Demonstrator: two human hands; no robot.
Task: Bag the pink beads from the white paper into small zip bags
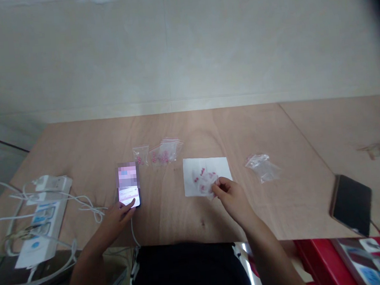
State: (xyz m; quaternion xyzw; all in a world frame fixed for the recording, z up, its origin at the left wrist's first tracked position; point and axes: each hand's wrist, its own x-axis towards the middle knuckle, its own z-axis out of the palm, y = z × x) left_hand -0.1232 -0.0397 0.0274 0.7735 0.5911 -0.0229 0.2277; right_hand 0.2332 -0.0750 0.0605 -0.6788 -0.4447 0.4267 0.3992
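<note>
My right hand (pixel 230 196) pinches the edge of a small clear plastic bag (pixel 205 187) over a white sheet of paper (pixel 189 166). Small red pieces (pixel 202 171) show in or around that bag; which of them lie inside I cannot tell. At the lower end of a lit smartphone (pixel 129 195), my left hand (pixel 121 213) has its fingers stretched out, one touching the screen. Behind the phone lie a small zip bag (pixel 141 155) with red pieces and a group of similar bags (pixel 166 152).
To the right is a crumpled pile of clear bags (pixel 263 168). A dark flat device (pixel 352 204) lies near the front right edge. White power strips (pixel 45 228) with tangled cables (pixel 89 205) occupy the left. Behind the wooden table (pixel 169 218) stands a pale wall (pixel 166 52).
</note>
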